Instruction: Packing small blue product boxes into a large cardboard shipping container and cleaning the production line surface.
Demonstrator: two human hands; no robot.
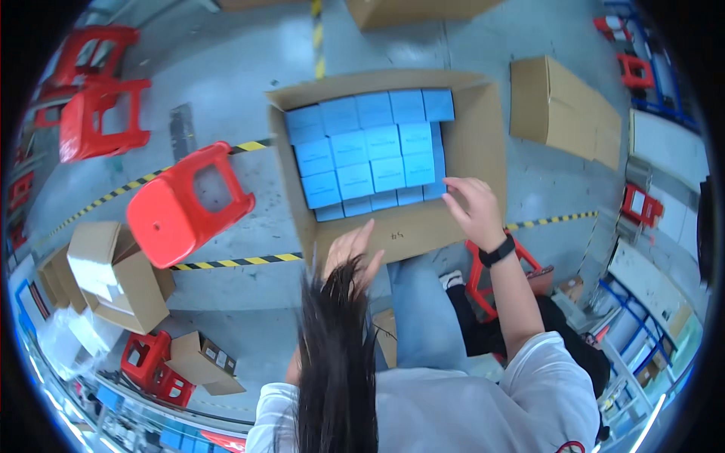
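Observation:
An open cardboard carton point(477, 143) stands in front of me, filled with rows of small light-blue boxes point(370, 147). My right hand point(472, 208) rests with spread fingers on the near right corner of the blue boxes, at the carton's front wall; a black band sits on its wrist. My left hand point(351, 253) lies flat against the carton's near flap, fingers apart, holding nothing. My dark hair hangs over part of that hand.
A red plastic stool point(185, 204) stands left of the carton, more red stools point(98, 113) farther left. A closed carton point(563, 109) lies to the right, open cartons point(113, 275) at lower left. Yellow-black floor tape point(234, 262) runs beneath.

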